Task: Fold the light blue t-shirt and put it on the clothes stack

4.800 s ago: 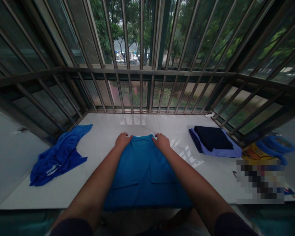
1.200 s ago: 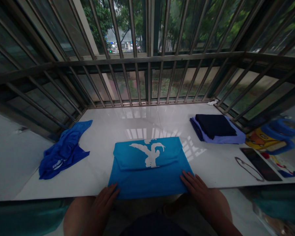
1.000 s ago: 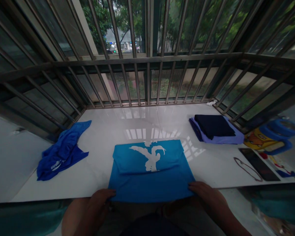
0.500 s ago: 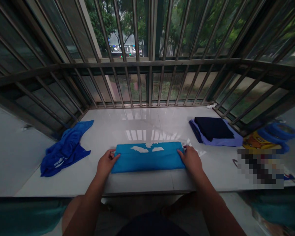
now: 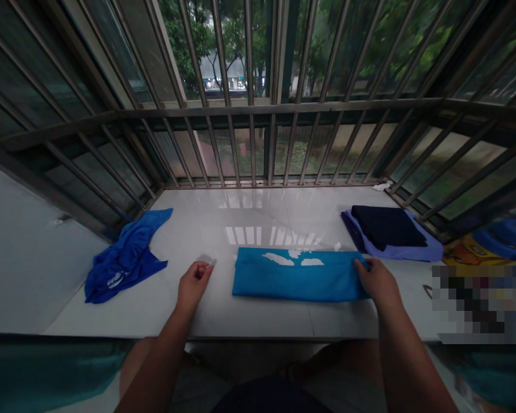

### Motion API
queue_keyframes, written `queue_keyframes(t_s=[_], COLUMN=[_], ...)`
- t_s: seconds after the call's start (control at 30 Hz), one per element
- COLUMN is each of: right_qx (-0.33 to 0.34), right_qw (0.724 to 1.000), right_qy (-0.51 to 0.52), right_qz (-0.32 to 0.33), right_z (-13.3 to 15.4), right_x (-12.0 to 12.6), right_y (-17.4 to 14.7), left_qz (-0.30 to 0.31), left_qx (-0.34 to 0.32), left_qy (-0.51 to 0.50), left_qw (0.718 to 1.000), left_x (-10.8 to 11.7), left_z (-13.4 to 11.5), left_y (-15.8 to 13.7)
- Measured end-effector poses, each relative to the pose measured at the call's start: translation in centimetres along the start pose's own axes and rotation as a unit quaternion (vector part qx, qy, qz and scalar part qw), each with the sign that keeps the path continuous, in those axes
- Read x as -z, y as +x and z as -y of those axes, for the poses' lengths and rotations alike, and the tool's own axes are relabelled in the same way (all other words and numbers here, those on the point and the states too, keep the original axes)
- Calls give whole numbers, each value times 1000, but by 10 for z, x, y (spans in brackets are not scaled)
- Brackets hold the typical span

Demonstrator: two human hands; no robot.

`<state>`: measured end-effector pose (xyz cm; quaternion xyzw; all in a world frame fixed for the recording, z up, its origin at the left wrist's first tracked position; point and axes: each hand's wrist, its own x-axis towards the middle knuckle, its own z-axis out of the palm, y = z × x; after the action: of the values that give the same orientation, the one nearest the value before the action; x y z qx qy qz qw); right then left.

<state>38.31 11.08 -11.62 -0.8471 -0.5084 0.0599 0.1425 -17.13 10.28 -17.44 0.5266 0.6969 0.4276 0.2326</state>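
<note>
A folded light-blue shirt (image 5: 296,275) with a white print lies as a long flat strip on the white sill (image 5: 249,218). My right hand (image 5: 376,281) grips the shirt's right end. My left hand (image 5: 193,284) rests on the sill a little left of the shirt, apart from it, fingers loosely curled and holding nothing. A crumpled dark-blue garment (image 5: 126,261) lies at the left. A stack of folded clothes (image 5: 391,232), dark navy on top of lilac, sits at the right.
Metal window bars (image 5: 249,109) fence the sill on the far side and both ends. At the far right lie a blue and yellow object (image 5: 490,246) and a blurred patch. A small white scrap (image 5: 382,186) lies in the far right corner.
The shirt was folded from a wide rectangle into a narrow strip, then slid to the right. My left hand has let go of its left end; my right hand still holds the right end.
</note>
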Motion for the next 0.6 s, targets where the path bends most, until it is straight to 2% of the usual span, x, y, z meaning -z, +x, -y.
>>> queue_keyframes(t_s=[0.1,0.17,0.23,0.3,0.37,0.43,0.5,0.6], right_qx=[-18,29,106,165,209,247,258,286], right_qw=[999,998,993,986,976,961,954,943], right_qy=[-1,-4,-9,-6,-10,-13,-15,-25], right_qz=[-46,-59,-54,-12,64,121,152,168], right_z=[33,78,134,193,246,288,313,320], right_x=[28,39,39,27,5,-22,-48,-81], right_y=[-12,-30,-54,-80,-107,-135,-160,-191], left_qz=[12,13,12,13,15,14,13,12], left_qx=[-1,-5,-6,-7,-11,-14,-16,-20], left_qy=[28,35,38,40,42,46,49,50], left_qw=[1000,999,999,999,999,999,999,998], left_x=[-1,-2,-1,-1,0,0,0,1], left_z=[2,3,3,2,1,0,-1,-2], left_y=[0,1,1,1,1,1,1,1])
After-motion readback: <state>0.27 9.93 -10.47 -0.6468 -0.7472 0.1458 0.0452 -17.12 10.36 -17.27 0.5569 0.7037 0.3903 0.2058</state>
